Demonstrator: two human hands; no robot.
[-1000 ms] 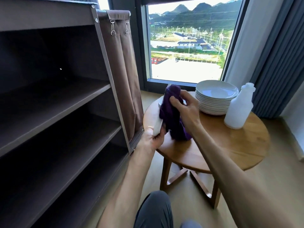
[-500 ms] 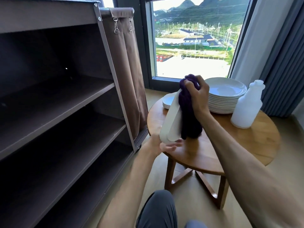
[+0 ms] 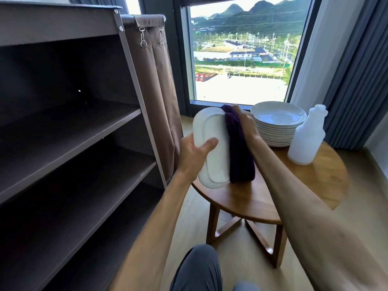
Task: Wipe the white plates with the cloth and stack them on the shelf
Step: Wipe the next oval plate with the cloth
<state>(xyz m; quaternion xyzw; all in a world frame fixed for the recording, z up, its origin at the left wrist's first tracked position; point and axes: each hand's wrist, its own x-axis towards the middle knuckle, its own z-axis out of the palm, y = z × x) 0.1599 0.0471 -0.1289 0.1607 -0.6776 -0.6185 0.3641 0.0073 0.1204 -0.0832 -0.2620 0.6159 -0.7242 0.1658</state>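
One head-worn camera looks forward and down from close behind the raised left hand (image 3: 192, 156) and right hand (image 3: 244, 124), shelf (image 3: 69, 131) leftward, round table (image 3: 294, 185) beneath, window (image 3: 241, 51) beyond.

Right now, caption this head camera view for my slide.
Left hand holds a white plate upright while right hand wipes it with a purple cloth.

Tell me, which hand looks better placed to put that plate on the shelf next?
Left. The left hand already grips the plate and is nearer the shelf; the right hand holds the purple cloth.
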